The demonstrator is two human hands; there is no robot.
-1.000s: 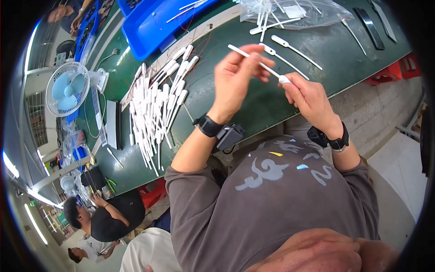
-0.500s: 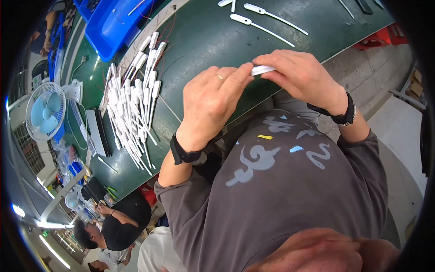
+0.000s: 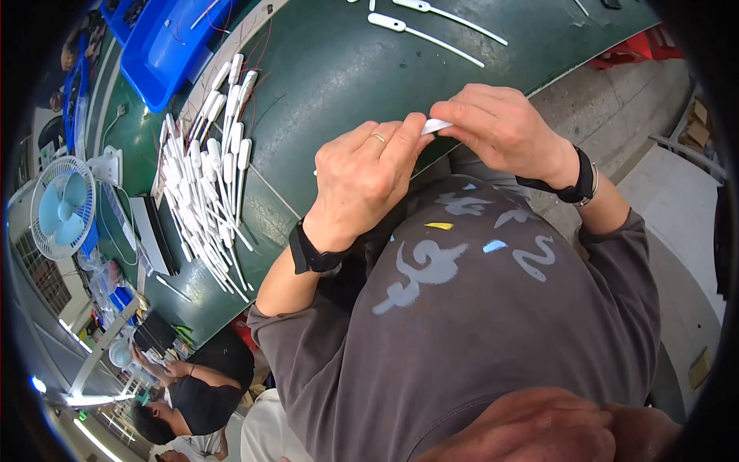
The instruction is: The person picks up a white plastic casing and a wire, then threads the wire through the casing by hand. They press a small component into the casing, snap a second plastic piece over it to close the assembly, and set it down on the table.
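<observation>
slim white plastic-looking piece (image 3: pixel 436 126) sits between left hand (image 3: pixel 360 181) and right hand (image 3: pixel 499 127), neither really nearer | both pinching it, fingers narrow | long axis kinda left-right, right end slightly farther out

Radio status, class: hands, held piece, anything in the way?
Left hand, right hand: both holding one white piece. Piece mostly hidden in the grip. No obstruction seen at the hands; white pile lies off left.

Left hand (image 3: pixel 356 179), right hand (image 3: pixel 499 127), seemingly pinched
</observation>
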